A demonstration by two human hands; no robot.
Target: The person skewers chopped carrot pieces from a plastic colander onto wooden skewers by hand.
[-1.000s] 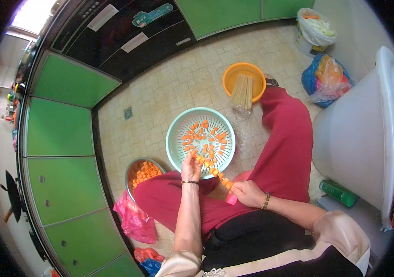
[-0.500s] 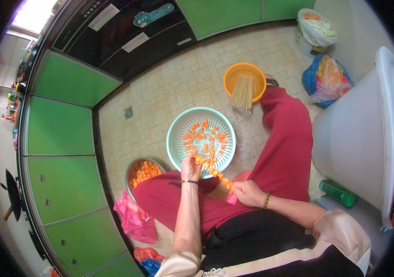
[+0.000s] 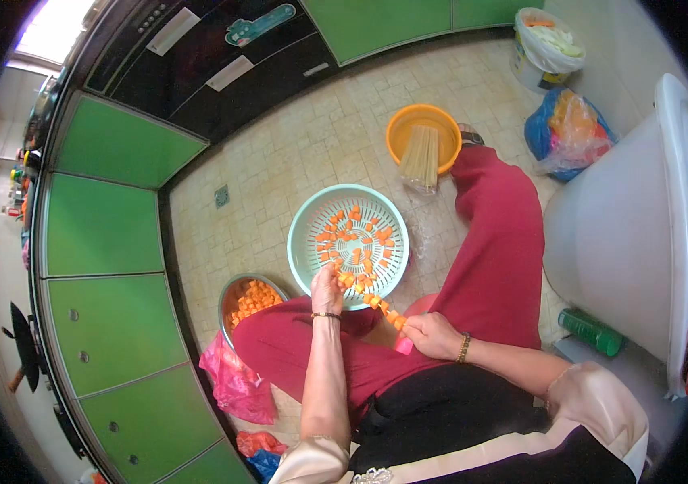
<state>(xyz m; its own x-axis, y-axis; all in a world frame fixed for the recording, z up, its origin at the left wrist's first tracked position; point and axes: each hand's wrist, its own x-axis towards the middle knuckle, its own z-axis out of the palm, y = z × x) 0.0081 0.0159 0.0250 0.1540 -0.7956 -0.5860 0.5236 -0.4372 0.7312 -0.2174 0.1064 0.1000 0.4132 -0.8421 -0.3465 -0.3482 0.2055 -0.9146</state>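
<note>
A skewer of orange carrot pieces [image 3: 384, 309] slants across in front of me, over the near rim of a mint-green colander [image 3: 304, 211]. My right hand [image 3: 434, 335] is closed around its lower end. At the upper end, my left hand [image 3: 328, 292] is closed with its fingertips together by a carrot piece, over the colander's near-left edge; the fingers partly hide what they pinch. Loose carrot chunks [image 3: 350, 236] lie scattered on the colander's slotted bottom. To the left, a metal bowl [image 3: 225, 305] is heaped with more cut carrot, partly covered by my knee.
An orange basin [image 3: 395, 135] with a bundle of thin wooden skewers [image 3: 420, 158] stands ahead. Pink bags [image 3: 235, 379] lie at left. A lined bucket [image 3: 531, 66], a blue bag [image 3: 550, 121], a large white bin [image 3: 618, 218] and a green can [image 3: 592, 331] are at right. Green cabinets [image 3: 106, 226] line the left.
My left hand has shifted slightly to the left. The right hand keeps its hold on the skewer, and the whole view has moved a little.
</note>
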